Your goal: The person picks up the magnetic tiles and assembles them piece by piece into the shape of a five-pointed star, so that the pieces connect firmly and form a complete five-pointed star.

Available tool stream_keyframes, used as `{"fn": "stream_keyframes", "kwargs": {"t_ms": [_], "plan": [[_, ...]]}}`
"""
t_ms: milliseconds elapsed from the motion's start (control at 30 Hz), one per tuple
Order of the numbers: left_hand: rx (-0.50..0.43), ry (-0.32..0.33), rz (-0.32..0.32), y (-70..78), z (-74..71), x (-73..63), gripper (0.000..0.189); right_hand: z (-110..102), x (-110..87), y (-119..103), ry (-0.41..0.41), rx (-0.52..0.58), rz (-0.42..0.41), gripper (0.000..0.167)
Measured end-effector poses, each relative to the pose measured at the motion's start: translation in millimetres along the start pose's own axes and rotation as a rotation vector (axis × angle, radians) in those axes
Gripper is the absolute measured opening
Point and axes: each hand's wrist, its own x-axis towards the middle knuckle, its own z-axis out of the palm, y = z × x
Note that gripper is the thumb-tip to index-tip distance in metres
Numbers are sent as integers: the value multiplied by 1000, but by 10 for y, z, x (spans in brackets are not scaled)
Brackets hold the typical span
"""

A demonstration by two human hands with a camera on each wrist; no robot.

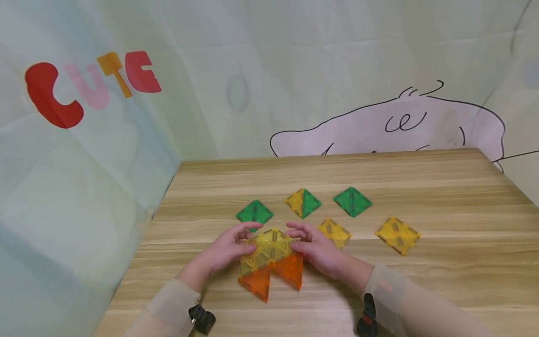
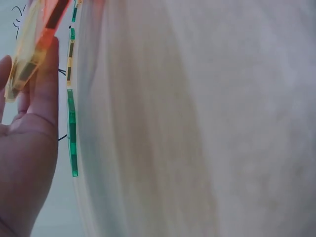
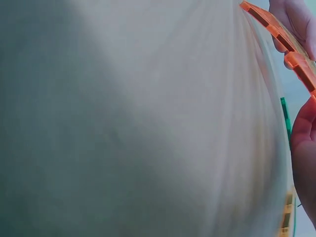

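Fingers (image 1: 246,227) on either side hold the yellow-orange panel (image 1: 270,250) between them.

My left hand (image 2: 30,133) grips a yellow-and-orange tile panel (image 2: 30,64), with a green piece (image 2: 72,131) and a yellow piece (image 2: 69,61) on the tabletop (image 2: 197,128).

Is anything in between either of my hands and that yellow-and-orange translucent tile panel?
Nothing visible is: your left hand and right hand grip the yellow-and-orange translucent tile panel directly. The nearby green translucent diamond lies beyond it, on the wooden table.
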Motion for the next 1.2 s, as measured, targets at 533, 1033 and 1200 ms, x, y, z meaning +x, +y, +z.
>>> {"fn": "stream_keyframes", "kwargs": {"t_ms": [533,1033,1200], "plan": [[-20,58,49,14,26,24,41,-92,35,-99,60,-391,-82,38],[-426,96,88,-22,143,82,41,-151,-28,-117,1,-444,-32,53],[-475,153,109,-36,184,93,27,-134,-24,-81,14,-284,-30,50]]}}
